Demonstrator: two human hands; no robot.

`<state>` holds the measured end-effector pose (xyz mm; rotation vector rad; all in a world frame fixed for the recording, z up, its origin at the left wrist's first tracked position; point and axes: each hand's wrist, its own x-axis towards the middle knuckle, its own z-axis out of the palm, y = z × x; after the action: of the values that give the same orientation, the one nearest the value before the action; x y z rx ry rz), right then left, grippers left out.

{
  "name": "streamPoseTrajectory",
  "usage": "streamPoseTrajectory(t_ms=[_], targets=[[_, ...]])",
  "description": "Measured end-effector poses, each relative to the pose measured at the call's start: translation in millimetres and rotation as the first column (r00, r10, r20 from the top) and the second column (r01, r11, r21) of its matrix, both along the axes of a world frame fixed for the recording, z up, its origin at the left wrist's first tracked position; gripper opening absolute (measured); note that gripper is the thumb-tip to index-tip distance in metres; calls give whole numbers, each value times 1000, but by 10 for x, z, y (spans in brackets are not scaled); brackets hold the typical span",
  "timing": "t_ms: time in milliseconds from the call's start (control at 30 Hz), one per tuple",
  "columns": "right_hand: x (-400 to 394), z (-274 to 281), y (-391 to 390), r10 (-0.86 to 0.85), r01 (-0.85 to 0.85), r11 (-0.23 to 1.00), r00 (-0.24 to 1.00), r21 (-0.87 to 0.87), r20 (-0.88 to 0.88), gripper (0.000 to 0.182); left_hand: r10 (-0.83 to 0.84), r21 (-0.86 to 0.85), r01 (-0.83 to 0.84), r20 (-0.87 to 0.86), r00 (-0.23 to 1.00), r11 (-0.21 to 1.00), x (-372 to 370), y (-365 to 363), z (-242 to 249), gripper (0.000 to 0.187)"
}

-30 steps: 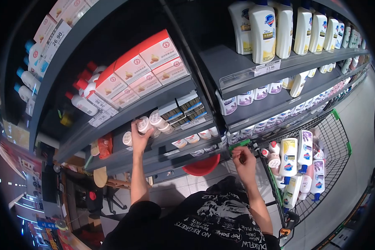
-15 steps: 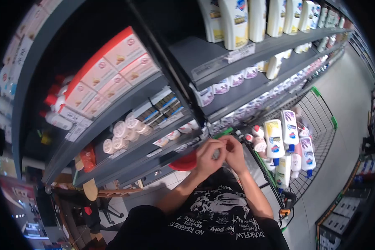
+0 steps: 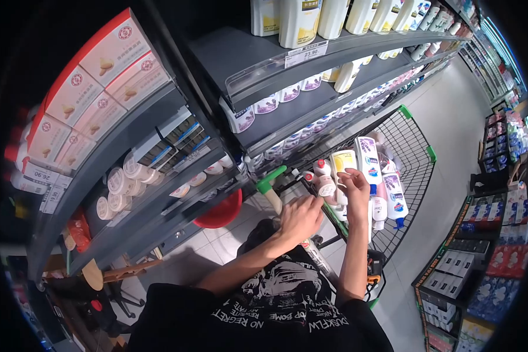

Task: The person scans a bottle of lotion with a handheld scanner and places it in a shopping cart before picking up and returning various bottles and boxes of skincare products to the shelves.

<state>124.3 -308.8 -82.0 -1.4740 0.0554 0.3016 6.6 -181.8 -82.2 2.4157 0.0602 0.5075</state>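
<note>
My left hand (image 3: 301,218) is over the shopping cart's handle (image 3: 271,198), a pale bar with green ends. Its fingers curl together and point right; whatever they hold, if anything, is hidden. Raised in front of the cart's load, my right hand (image 3: 356,189) has its fingers bent and apart, with nothing visible in them. Behind it, a white bottle with a yellow label (image 3: 342,161) lies in the shopping cart (image 3: 413,138). Beside that are white bottles with purple labels (image 3: 367,154), a pink bottle (image 3: 379,208) and a small pale jar (image 3: 325,186).
Shelves on the left hold pink-and-white boxes (image 3: 102,64), round jars (image 3: 123,182) and yellow-labelled bottles (image 3: 302,23). A red basin (image 3: 220,210) is below them. Stacked goods (image 3: 454,264) line the right side of the aisle floor (image 3: 446,152).
My hands have come apart from each other. The right has moved toward the bottles in the cart, while the left has lowered over the handle. The view has shifted rightward.
</note>
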Motion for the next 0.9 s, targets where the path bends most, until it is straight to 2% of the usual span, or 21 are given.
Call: streamPoseTrajectory(t_ms=[67, 133, 200, 233, 333, 400, 433, 467, 533, 567, 667, 800, 867, 900], targets=[[26, -14, -100, 8, -11, 999, 996, -30, -86, 23, 16, 26, -15, -25, 1000, 1000, -8, 6, 23, 13], [173, -216, -235, 31, -37, 996, 996, -81, -80, 23, 0, 22, 0, -12, 1000, 1000, 2, 21, -6, 12], [369, -486, -346, 157, -175, 934, 984, -311, -81, 23, -21, 61, 26, -78, 997, 998, -16, 11, -34, 17], [464, -648, -383, 184, -199, 884, 980, -423, -76, 29, -22, 54, 26, -74, 997, 998, -20, 10, -31, 17], [659, -1025, -378, 386, -342, 636, 917, -692, -98, 45, -23, 75, 28, -57, 998, 997, -6, 12, -18, 18], [687, -1076, -232, 424, -481, 474, 859, -737, -288, 46, 14, 52, -13, -3, 1000, 999, -13, -2, -26, 14], [641, -935, -102, 420, -522, 383, 833, -762, -360, 61, 21, 55, -21, -2, 1000, 998, -19, -3, -26, 14], [642, -989, -50, 428, -524, 381, 830, -762, -357, 61, 20, 54, -20, 2, 1000, 998, -21, -4, -26, 14], [663, -1235, 48, 611, -313, -20, 748, -949, -260, 73, 27, 55, -28, 8, 1000, 998, -8, 7, -26, 14], [682, -1363, 62, 595, -370, -35, 739, -928, -317, 79, 25, 44, -26, 13, 1000, 999, -7, 7, -30, 14], [636, -1435, 128, 547, -319, -91, 775, -943, -315, 77, 23, 38, -24, 23, 999, 999, -21, 2, -18, 14], [571, -1090, 168, 524, -359, -94, 776, -929, -353, 73, 29, 42, -30, 24, 999, 999, -29, 8, 7, 14], [538, -872, 179, 404, -492, -42, 788, -870, -465, 70, 36, 26, -37, 32, 999, 999, -30, 5, -23, 14], [546, -867, 138, 428, -459, 17, 806, -888, -409, 66, 40, 9, -41, 34, 999, 999, -23, 0, -32, 14]])
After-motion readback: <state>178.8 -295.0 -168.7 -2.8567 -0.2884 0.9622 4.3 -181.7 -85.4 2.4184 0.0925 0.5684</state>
